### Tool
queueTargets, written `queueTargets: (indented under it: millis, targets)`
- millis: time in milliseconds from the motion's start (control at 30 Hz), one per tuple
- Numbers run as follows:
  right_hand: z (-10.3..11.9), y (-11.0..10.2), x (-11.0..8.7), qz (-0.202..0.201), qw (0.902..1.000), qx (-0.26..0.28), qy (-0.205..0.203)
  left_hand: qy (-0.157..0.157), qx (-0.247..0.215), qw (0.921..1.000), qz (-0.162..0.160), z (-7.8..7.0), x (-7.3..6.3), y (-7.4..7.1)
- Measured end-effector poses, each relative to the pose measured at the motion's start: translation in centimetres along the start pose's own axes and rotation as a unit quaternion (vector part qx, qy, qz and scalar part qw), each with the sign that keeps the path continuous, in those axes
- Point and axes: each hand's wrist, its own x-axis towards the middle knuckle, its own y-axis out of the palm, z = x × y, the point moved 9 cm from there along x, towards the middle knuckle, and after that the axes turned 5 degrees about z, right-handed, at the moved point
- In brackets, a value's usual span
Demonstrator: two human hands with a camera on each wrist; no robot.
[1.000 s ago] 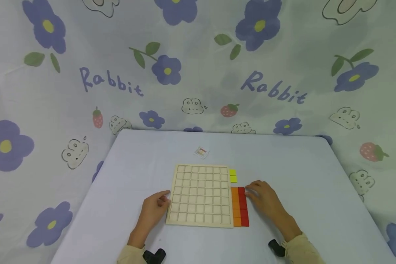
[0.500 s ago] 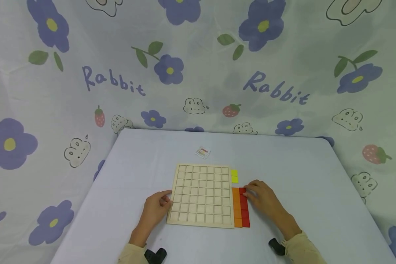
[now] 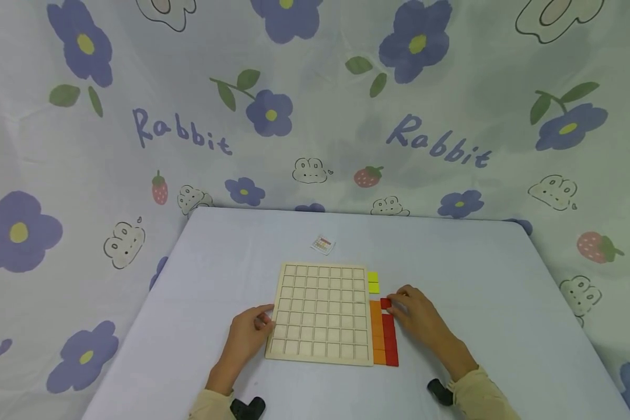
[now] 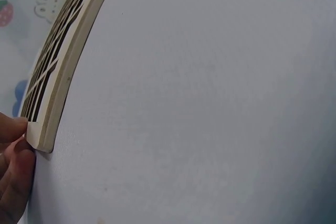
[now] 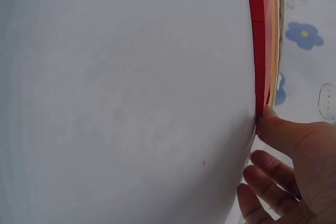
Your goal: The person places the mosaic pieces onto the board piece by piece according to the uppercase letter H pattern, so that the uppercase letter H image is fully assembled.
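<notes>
A pale wooden grid board (image 3: 319,312) with square cells lies on the table. At its left edge my left hand (image 3: 248,338) holds the board with thumb and forefinger; the left wrist view shows the fingertips at the rim. Beside the board's right side run orange tiles (image 3: 377,332) and, outside them, longer red tiles (image 3: 390,341). My right hand (image 3: 425,318) pinches a small red tile (image 3: 385,303) at the far end of the red row, a narrow gap from the longer ones. The fingers partly hide that tile.
Two yellow tiles (image 3: 373,282) lie against the board's upper right side. A small printed card (image 3: 323,244) lies beyond the board on the white table (image 3: 462,268). Behind hangs a patterned cloth (image 3: 315,128) with flowers and rabbits.
The small red tile has come apart from the red row, leaving a gap; the longer red tiles sit slightly nearer me. The left hand and the board have hardly moved.
</notes>
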Motion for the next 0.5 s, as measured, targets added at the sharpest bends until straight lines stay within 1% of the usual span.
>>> queueTargets:
  millis: [333, 500]
  targets:
    - [-0.49, 0.31, 0.25, 0.012, 0.9999, 0.003, 0.011, -0.002, 0.002, 1.0000, -0.001, 0.03, 0.05, 0.10]
    - [-0.53, 0.20, 0.31, 0.013, 0.9998, 0.000, 0.015, -0.002, 0.003, 1.0000, -0.008, -0.18, 0.07, -0.04]
